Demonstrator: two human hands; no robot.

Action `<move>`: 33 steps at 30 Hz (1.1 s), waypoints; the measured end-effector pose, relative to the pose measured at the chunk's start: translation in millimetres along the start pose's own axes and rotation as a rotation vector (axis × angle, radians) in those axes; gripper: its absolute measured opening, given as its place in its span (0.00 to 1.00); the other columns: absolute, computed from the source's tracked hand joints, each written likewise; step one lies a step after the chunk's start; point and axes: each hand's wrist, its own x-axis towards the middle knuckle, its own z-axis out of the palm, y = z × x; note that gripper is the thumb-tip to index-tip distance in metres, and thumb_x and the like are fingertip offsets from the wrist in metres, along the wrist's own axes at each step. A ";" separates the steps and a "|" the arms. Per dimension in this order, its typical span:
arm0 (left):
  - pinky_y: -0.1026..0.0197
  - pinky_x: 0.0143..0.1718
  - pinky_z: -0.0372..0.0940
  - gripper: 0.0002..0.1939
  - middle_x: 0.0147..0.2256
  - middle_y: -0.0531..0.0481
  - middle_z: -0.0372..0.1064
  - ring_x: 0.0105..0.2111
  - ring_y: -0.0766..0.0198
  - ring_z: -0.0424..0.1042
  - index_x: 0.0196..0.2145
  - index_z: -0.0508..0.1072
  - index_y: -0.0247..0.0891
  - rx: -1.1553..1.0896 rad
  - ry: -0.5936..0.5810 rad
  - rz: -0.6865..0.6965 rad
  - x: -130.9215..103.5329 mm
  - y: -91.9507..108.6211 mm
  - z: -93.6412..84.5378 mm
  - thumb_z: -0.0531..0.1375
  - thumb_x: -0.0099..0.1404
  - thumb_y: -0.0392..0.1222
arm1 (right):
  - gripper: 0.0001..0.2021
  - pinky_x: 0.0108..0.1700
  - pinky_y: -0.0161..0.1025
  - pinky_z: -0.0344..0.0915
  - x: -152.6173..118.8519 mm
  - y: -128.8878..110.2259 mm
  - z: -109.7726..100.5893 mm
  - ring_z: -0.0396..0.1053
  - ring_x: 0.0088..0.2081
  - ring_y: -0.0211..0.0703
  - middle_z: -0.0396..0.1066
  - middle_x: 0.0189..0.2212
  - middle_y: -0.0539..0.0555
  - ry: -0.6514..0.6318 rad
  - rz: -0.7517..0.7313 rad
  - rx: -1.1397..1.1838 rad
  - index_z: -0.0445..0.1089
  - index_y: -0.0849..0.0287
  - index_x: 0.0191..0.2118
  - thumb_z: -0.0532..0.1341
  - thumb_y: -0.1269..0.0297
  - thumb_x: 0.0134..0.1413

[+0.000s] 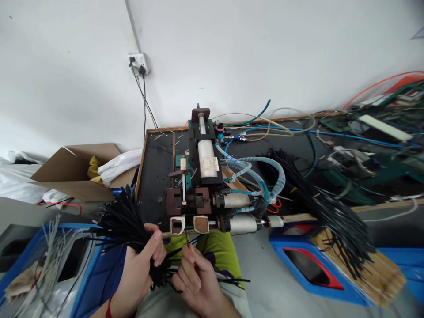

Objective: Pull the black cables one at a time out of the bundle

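Note:
My left hand point(153, 249) is closed round a thick bundle of black wires point(124, 221), whose loose ends fan out to the left. Between thumb and fingers, my right hand point(195, 274) pinches one black wire point(187, 237). That wire points up into the gap between two white-edged jaw blocks point(201, 224) at the front of a pneumatic machine point(207, 161). Just behind the blocks sits a brown metal clamp point(174, 201). More black strands hang below and between my hands, over my lap. Whether the wire's tip touches the clamp I cannot tell.
Blue air hoses point(261, 170) curve right of the machine. A second black wire bundle point(318, 207) hangs over the table's front edge towards a wooden stool point(374, 274). An open cardboard box point(76, 172) stands left; a blue-edged seat point(96, 260) holds pale wires and a phone.

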 end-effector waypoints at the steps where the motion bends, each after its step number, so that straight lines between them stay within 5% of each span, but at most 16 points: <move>1: 0.67 0.18 0.54 0.16 0.16 0.63 0.56 0.15 0.72 0.57 0.31 0.69 0.40 0.002 -0.002 -0.001 -0.4 -0.2 -0.5 0.72 0.61 0.49 | 0.15 0.21 0.32 0.47 0.1 0.2 0.2 0.38 0.13 0.31 0.55 0.08 0.38 0.001 -0.002 -0.006 0.68 0.58 0.27 0.66 0.59 0.64; 10: 0.67 0.17 0.52 0.15 0.18 0.62 0.57 0.15 0.72 0.54 0.35 0.67 0.41 -0.074 -0.069 0.056 -2.7 -6.9 -9.6 0.69 0.64 0.50 | 0.15 0.19 0.30 0.48 2.1 6.1 -1.0 0.42 0.11 0.29 0.58 0.08 0.39 0.149 -0.169 -0.291 0.71 0.58 0.29 0.67 0.54 0.62; 16: 0.66 0.18 0.53 0.13 0.18 0.61 0.60 0.15 0.70 0.55 0.38 0.67 0.42 -0.113 -0.132 0.069 -8.5 -12.4 -16.6 0.67 0.65 0.48 | 0.22 0.16 0.30 0.50 -2.5 6.2 -1.0 0.56 0.11 0.32 0.68 0.12 0.47 0.372 -0.356 -0.884 0.72 0.59 0.30 0.64 0.42 0.61; 22: 0.66 0.19 0.53 0.16 0.20 0.61 0.59 0.16 0.72 0.55 0.38 0.67 0.41 -0.012 -0.150 0.006 -18.9 -11.0 -15.0 0.69 0.64 0.49 | 0.26 0.26 0.36 0.62 -35.1 -4.1 3.9 0.68 0.21 0.41 0.69 0.17 0.51 0.402 -0.471 -1.527 0.72 0.58 0.25 0.55 0.44 0.67; 27: 0.66 0.19 0.50 0.21 0.20 0.62 0.59 0.16 0.73 0.53 0.37 0.67 0.40 0.049 -0.160 0.000 -25.1 -12.9 -13.4 0.71 0.61 0.55 | 0.27 0.22 0.41 0.46 -96.5 -42.6 -16.9 0.58 0.15 0.41 0.65 0.12 0.52 0.721 -0.378 -2.270 0.63 0.54 0.15 0.56 0.51 0.66; 30: 0.66 0.20 0.51 0.22 0.19 0.62 0.58 0.16 0.72 0.54 0.35 0.67 0.40 0.116 -0.192 -0.017 -27.0 -17.7 -13.4 0.70 0.60 0.57 | 0.23 0.21 0.41 0.48 -111.6 -53.8 -0.9 0.58 0.15 0.43 0.65 0.12 0.51 0.858 -0.414 -2.300 0.66 0.53 0.18 0.59 0.51 0.64; 33: 0.65 0.20 0.51 0.21 0.17 0.61 0.58 0.16 0.70 0.54 0.34 0.69 0.39 0.199 -0.214 -0.029 -28.4 -26.8 -15.4 0.69 0.60 0.58 | 0.12 0.28 0.38 0.62 -90.5 -39.6 40.1 0.68 0.25 0.45 0.74 0.24 0.52 0.633 -0.643 -2.014 0.76 0.53 0.33 0.62 0.54 0.64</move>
